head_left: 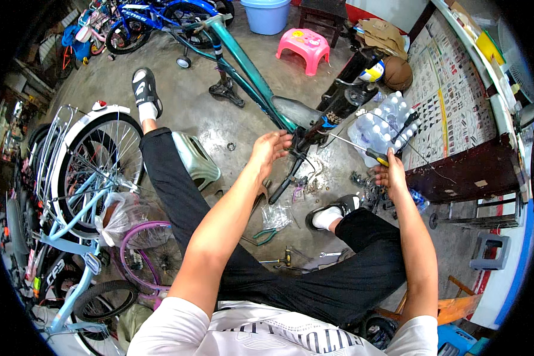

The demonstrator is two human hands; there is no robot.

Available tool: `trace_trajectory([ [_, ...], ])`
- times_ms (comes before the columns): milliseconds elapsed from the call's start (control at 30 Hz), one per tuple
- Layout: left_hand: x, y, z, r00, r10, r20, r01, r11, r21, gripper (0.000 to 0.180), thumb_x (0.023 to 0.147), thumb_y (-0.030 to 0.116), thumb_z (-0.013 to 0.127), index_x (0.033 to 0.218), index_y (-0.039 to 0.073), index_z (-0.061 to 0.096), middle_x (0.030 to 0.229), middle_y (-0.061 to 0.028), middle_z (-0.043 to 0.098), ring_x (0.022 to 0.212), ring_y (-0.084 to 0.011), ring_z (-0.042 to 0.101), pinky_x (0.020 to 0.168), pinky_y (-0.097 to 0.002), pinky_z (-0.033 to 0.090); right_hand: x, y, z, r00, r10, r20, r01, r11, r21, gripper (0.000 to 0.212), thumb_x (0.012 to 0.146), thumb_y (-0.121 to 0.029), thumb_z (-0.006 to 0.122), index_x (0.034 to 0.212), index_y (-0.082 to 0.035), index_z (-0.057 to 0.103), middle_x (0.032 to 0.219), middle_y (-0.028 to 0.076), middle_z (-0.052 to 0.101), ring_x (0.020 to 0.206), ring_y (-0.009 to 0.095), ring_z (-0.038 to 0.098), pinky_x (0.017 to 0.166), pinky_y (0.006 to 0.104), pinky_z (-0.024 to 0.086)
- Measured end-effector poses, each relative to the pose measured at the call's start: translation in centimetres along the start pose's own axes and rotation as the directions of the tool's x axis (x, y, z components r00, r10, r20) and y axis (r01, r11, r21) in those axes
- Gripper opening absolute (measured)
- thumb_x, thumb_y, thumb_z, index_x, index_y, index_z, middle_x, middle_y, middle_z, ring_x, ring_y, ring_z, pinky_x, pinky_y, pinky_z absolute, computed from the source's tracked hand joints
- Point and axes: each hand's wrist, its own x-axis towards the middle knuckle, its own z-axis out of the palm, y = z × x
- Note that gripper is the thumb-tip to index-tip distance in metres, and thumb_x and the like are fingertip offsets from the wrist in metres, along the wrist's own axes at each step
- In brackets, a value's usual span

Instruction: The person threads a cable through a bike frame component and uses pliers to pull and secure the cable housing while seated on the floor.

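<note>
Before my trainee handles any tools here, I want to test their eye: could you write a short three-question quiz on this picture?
1. Which hand holds the screwdriver?
2. True or false: in the picture, the basketball is to the right of the pink stool.
3. Fill the gap: the bike frame by the left hand is ____ in colour.

Key: 1. The right hand. 2. True. 3. Green.

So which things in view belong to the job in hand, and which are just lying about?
Job in hand, it seems:
screwdriver in the right hand
teal bicycle frame, near the left hand
perhaps the pliers and wrench

Seemingly just lying about:
pink stool
basketball
blue tub
pack of bottles
</note>
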Motion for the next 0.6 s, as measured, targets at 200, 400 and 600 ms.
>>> trace_trajectory([
  [200, 3.2, 2.9, -0.4, 0.998, 0.069, -0.008, -0.068, 0.95, -0.306, 0.051, 0.11, 0.03, 0.044, 0.153, 0.004, 0.039, 0.154, -0.0152, 0.048, 0.133, -0.0293, 0.055, 0.104, -0.0424, 0.048, -1.0, -1.5, 0.4, 0.993, -0.064, -0.101, 0.062, 0.998, -0.015, 0.05, 0.1, -0.058, 0.055, 0.116, -0.011, 0.055, 0.068, -0.004, 0.04, 0.051, 0.008, 0.034, 0.045, 0.0279, 0.029],
  [400, 4.9, 5.0, -1.3, 0.987, 0.089, 0.13, -0.057, 0.97, -0.236, 0.063, 0.108, 0.04, 0.046, 0.158, 0.004, 0.03, 0.162, -0.0176, 0.035, 0.137, -0.032, 0.05, 0.107, -0.0449, 0.047, -0.6, -1.3, 1.1, 0.975, -0.162, -0.15, 0.172, 0.983, 0.06, 0.045, 0.101, -0.054, 0.056, 0.116, -0.012, 0.057, 0.068, -0.004, 0.041, 0.049, 0.008, 0.034, 0.044, 0.0263, 0.03],
  [600, 5.2, 4.7, -0.4, 0.996, 0.037, 0.077, -0.028, 0.993, -0.114, 0.053, 0.107, 0.036, 0.051, 0.146, 0.001, 0.044, 0.154, -0.0172, 0.046, 0.132, -0.0305, 0.056, 0.103, -0.0443, 0.049, 0.7, 0.2, 0.4, 0.883, -0.462, -0.081, 0.467, 0.883, 0.059, 0.041, 0.101, -0.037, 0.057, 0.132, -0.011, 0.049, 0.086, 0.003, 0.057, 0.067, 0.011, 0.051, 0.062, 0.0254, 0.044],
])
